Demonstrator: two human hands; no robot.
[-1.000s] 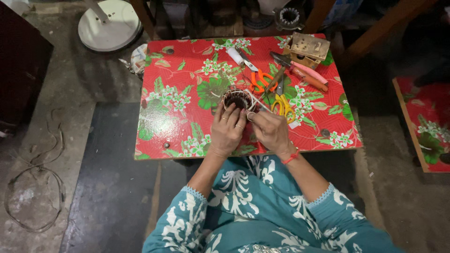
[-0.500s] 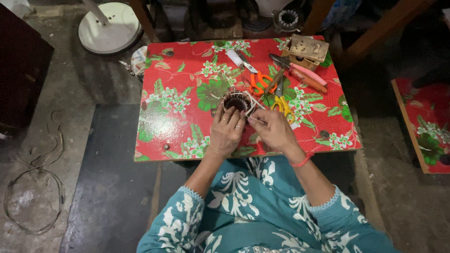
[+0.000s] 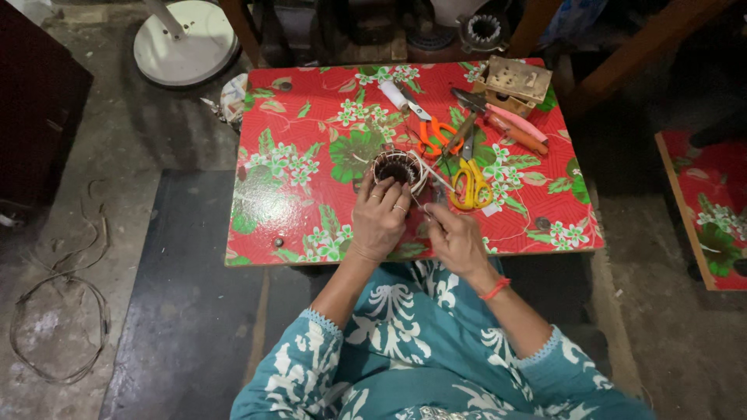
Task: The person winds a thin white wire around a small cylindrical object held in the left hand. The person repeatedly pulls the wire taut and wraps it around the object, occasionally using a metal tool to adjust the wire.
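a round wound coil core, dark inside with pale windings about its rim, is set on the near middle of a low table covered in red flowered cloth. the core is steadied by the left hand, whose fingers are curled over its near edge and touch it. a thin pale strand or strip is led from the core toward the right hand, which is closed in a pinch; what is pinched is perhaps that strand, but the view is too small to be sure. just right of the core, yellow-handled scissors are laid, with orange-handled scissors beyond them and pink-handled pliers near a small brown box. a white round base is seen on the floor, well apart.
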